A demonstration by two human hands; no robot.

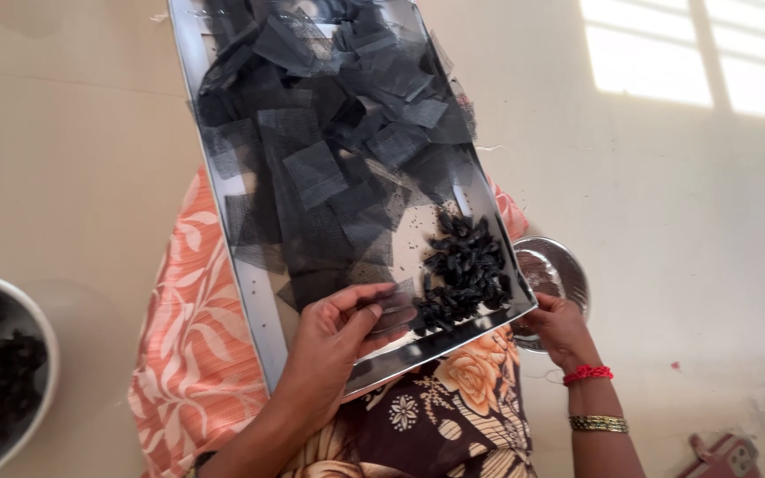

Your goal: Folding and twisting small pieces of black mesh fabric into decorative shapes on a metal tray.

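Left hand (334,341) pinching mesh square (391,305); right hand (560,327) gripping long steel tray (250,292), lengthwise away.

Mesh pieces (329,133) and pods (467,270) lie on the tray (263,310), bowl (11,310) left, dish (560,270) right.

I work from a single view: the head-mounted camera. It looks steeply down over the person's lap onto a steel tray (250,292) held close below the lens, with the pale floor (666,230) behind it. The range is short; the tray fills the frame centre. With no second view, nothing overlaps. The frame is rotated, so the tray runs diagonally.
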